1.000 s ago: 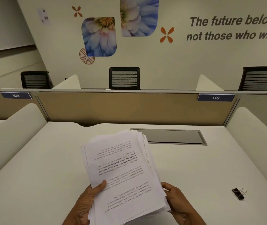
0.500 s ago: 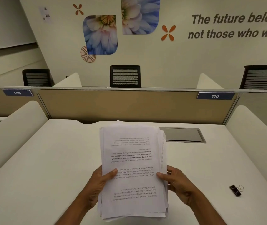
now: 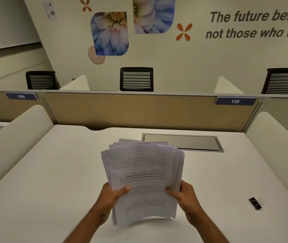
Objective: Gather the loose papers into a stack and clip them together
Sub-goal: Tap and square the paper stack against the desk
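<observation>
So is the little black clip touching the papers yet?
Apart. The head view shows the binder clip lying alone on the desk, with bare desk between it and the paper stack that the left hand and right hand hold.

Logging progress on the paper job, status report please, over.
Left hand and right hand both gripping paper stack, edges fanned, not squared. Binder clip unused on desk, right side. Nothing in the way.

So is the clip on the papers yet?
No, the clip lies on the desk, apart from the papers held in both hands.
</observation>
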The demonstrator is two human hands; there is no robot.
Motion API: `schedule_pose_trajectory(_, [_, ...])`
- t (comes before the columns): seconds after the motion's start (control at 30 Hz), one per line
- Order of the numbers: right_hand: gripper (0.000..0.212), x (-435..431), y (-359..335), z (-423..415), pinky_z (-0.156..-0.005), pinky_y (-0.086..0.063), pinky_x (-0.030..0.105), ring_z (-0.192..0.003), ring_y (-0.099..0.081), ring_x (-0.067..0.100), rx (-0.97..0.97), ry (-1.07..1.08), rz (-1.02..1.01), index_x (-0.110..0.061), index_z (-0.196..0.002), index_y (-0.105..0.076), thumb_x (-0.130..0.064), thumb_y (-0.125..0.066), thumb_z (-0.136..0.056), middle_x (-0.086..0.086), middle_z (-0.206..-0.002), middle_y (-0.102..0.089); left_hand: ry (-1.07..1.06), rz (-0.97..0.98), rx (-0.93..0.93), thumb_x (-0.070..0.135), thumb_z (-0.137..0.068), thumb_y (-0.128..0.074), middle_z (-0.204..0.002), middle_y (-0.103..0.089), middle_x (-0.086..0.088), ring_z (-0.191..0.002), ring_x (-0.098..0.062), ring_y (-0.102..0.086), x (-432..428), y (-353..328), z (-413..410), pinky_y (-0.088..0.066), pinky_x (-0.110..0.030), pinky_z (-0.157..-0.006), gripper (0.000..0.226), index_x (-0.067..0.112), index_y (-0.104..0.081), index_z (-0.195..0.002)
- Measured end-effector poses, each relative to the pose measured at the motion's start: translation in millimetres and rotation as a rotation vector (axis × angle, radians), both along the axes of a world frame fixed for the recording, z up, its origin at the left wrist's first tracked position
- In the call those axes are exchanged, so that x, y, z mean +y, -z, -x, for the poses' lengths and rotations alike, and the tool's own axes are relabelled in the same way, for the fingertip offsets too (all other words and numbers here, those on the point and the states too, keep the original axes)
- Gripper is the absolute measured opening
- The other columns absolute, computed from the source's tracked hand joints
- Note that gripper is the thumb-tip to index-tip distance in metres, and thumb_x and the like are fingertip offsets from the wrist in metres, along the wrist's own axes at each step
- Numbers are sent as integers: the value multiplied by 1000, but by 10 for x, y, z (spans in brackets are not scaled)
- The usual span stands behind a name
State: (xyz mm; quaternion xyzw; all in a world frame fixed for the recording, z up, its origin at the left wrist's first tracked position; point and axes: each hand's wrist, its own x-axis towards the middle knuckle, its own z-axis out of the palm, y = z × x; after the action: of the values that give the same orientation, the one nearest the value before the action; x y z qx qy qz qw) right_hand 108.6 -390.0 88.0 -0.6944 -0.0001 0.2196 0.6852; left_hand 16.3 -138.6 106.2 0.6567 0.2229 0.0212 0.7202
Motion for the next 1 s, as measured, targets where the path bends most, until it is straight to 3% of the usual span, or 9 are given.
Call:
schedule_pose_trajectory(0.13, [26, 27, -1, 62, -86, -63, 41, -100, -76, 28, -18, -20, 19, -12, -107, -77, 1, -75, -85, 4, -101, -82, -12, 1, 25, 6, -76, -84, -111, -81, -4, -101, -26, -77, -14, 66, 43, -60, -46, -93, 44, 15, -73, -119])
schedule_pose_trajectory(0.27, [25, 32, -85, 91, -76, -63, 29, -93, -78, 19, -19, -79, 6, -17, -108, -79, -10, -80, -84, 0, -101, -83, 5, -17, 31, 10, -74, -86, -106, -82, -1, -95, -20, -78, -32, 40, 54, -61, -32, -80, 43, 19, -74, -114])
schedule_pose_trajectory(0.37, [31, 13, -151, 75, -88, -63, 39, -101, -77, 22, -21, -156, 2, -20, -113, -78, -21, -84, -82, 0, -107, -82, -13, 4, 21, 12, -72, -87, -104, -82, -3, -99, -27, -76, -35, 15, 59, -60, -35, -80, 43, 17, -74, -113])
schedule_pose_trajectory(0.5, [42, 45, -181, 105, -90, -63, 42, -102, -76, 23, 1, -176, -16, -19, -112, -78, -22, -91, -73, 3, -107, -81, 52, 18, 15, 22, -64, -93, -108, -81, -6, -103, -30, -74, -101, -21, 78, -61, -40, -85, 53, 17, -76, -115])
schedule_pose_trajectory(0.6, [40, 69, -169, 154, -92, -62, 45, -103, -75, 26, -10, -144, -19, -20, -108, -80, -28, -87, -70, 3, -106, -81, 18, 25, 4, 20, -69, -90, -104, -81, -6, -101, -32, -74, -103, -26, 87, -61, -35, -76, 46, 16, -76, -113])
schedule_pose_trajectory(0.73, [38, 68, -167, 229, -89, -63, 41, -101, -75, 23, -29, -148, -27, -23, -110, -78, -26, -88, -74, 1, -105, -81, 3, 32, 16, 23, -61, -93, -105, -81, -8, -100, -34, -74, -88, -21, 133, -62, -37, -79, 54, 14, -76, -111])
schedule_pose_trajectory(0.87, [44, 105, -180, 309, -79, -64, 35, -98, -75, 23, -54, -95, -37, -25, -109, -77, -35, -87, -67, -2, -101, -82, -40, 15, -7, 26, -58, -91, -102, -82, -6, -98, -32, -74, -106, -59, 182, -61, -37, -77, 56, 16, -75, -111])
schedule_pose_trajectory(1.0, [46, 131, -138, 350, -82, -65, 42, -94, -77, 25, -89, -60, -39, -19, -101, -80, -35, -90, -60, 5, -97, -82, 22, 20, -15, 21, -60, -91, -101, -82, -7, -98, -30, -76, -168, -117, 207, -61, -31, -75, 48, 14, -78, -105])
